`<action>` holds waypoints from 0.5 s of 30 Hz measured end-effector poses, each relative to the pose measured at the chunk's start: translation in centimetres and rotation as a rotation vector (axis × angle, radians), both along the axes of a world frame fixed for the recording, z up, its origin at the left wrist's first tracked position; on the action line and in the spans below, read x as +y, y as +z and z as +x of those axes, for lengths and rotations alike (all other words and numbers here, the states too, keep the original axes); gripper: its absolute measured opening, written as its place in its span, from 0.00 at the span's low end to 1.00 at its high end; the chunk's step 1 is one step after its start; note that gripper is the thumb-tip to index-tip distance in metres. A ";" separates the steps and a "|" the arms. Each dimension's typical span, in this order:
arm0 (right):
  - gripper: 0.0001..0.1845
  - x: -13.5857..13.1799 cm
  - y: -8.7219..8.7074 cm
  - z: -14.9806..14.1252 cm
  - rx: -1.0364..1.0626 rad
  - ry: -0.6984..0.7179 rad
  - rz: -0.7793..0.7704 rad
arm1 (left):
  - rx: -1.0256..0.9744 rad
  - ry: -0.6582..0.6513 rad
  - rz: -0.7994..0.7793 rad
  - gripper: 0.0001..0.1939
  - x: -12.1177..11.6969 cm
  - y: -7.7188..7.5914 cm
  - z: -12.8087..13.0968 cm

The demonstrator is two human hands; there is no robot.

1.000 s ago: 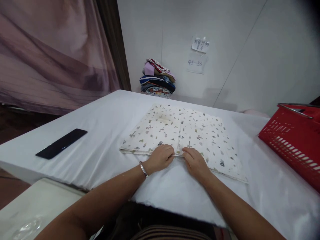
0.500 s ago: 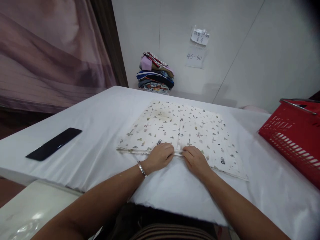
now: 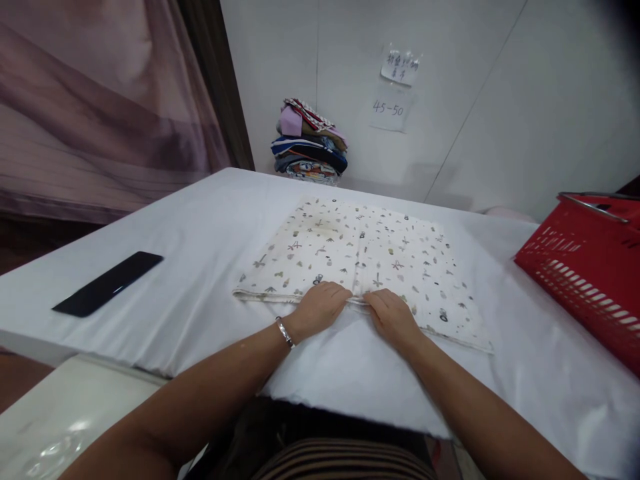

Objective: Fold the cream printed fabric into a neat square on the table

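Head — printed cloth (image 3: 345, 250), white table (image 3: 210, 230), wall (image 3: 540, 120)

Cloth (image 3: 345, 257) partly hidden by hands (image 3: 323, 309) (image 3: 395, 320); basket (image 3: 595, 257) cropped at right.

I faced a pale panelled wall (image 3: 500, 107) | two paper notes (image 3: 390, 110) hung there, a soft shadow (image 3: 443, 187) lower down | mauve curtain (image 3: 100, 107) draped leftward | white-covered surface (image 3: 210, 220) spread before me | reddish floor (image 3: 17, 380) showed far left
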State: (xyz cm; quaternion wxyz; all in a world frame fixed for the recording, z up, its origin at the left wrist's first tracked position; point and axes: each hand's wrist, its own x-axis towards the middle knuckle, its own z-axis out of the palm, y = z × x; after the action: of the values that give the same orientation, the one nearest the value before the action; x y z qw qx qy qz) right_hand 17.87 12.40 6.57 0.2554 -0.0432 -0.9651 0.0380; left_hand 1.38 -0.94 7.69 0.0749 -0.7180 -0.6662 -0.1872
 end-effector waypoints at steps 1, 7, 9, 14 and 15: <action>0.13 0.0 0.0 0.0 0.007 0.000 0.003 | 0.010 -0.005 0.000 0.09 0.0 0.0 0.0; 0.12 0.0 0.0 0.0 -0.067 0.021 0.033 | 0.047 -0.004 -0.069 0.08 0.0 0.2 0.1; 0.12 0.0 0.0 0.0 -0.091 0.021 0.031 | 0.012 -0.012 -0.072 0.08 0.0 0.1 0.0; 0.13 0.0 0.1 0.1 -0.104 0.046 0.000 | -0.076 -0.043 -0.056 0.08 -0.3 0.3 0.0; 0.13 0.0 0.2 0.1 -0.109 0.052 -0.007 | -0.087 -0.048 -0.053 0.07 -0.4 0.3 0.0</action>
State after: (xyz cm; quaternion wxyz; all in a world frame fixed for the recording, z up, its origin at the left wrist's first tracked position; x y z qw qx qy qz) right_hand 17.98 12.36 6.79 0.2012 -0.0209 -0.9782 0.0458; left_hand 1.37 -1.33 8.01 0.0223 -0.7266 -0.6563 -0.2022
